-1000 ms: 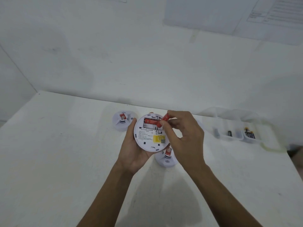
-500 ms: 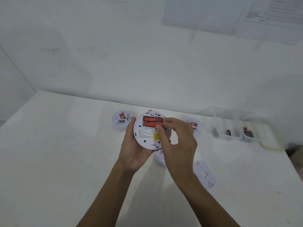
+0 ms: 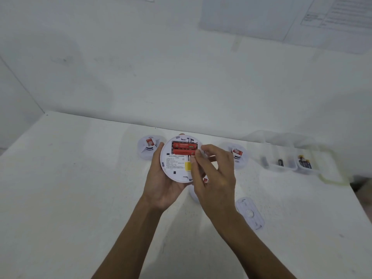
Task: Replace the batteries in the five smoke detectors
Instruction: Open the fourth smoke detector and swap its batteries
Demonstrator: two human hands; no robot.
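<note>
My left hand [image 3: 161, 182] grips a round white smoke detector [image 3: 176, 168] from below, its back facing me. Two red batteries [image 3: 184, 149] lie side by side in its open compartment. My right hand [image 3: 213, 174] reaches in from the right, with thumb and forefinger pinching the right end of the lower red battery. A white cover plate [image 3: 249, 213] lies flat on the table to the right of my right forearm.
Other white detectors rest on the white table [image 3: 70, 188]: one behind my left hand [image 3: 148, 148], one at the right [image 3: 236, 156], one mostly hidden under my hands [image 3: 194, 195]. A clear plastic tray [image 3: 330, 178] at the far right holds black batteries [image 3: 305, 163]. A wall stands close behind.
A second ago my right hand held the red battery tilted above the compartment. It has since gone down into the lower slot, and the fingers have slid to its right end.
</note>
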